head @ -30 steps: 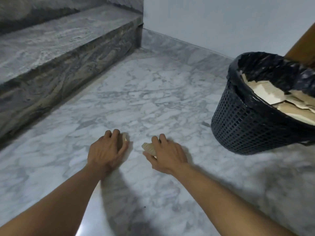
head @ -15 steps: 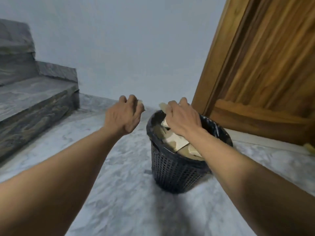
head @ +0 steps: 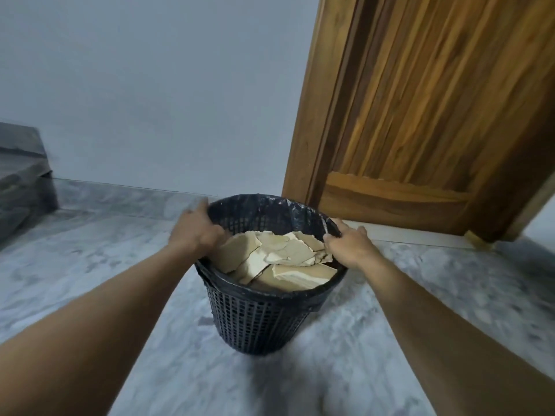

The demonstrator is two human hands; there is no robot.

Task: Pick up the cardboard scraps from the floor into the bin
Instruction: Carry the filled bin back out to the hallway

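A black mesh bin [head: 258, 319] with a black liner stands on the marble floor in the middle of the head view. Several pale cardboard scraps [head: 288, 259] fill it almost to the rim. My left hand [head: 195, 229] grips the bin's left rim, fingers curled over the edge. My right hand [head: 348, 243] grips the right rim the same way. Neither hand holds a scrap. No scraps show on the floor around the bin.
A wooden door [head: 435, 115] and its frame stand behind the bin on the right. A pale wall runs along the back. Dark stone steps [head: 21, 181] rise at the far left. Grey marble floor [head: 90, 265] surrounds the bin.
Both hands lifted small scraps off the floor, carried them over the bin and let them go. Now both hands have closed on the bin's rim.
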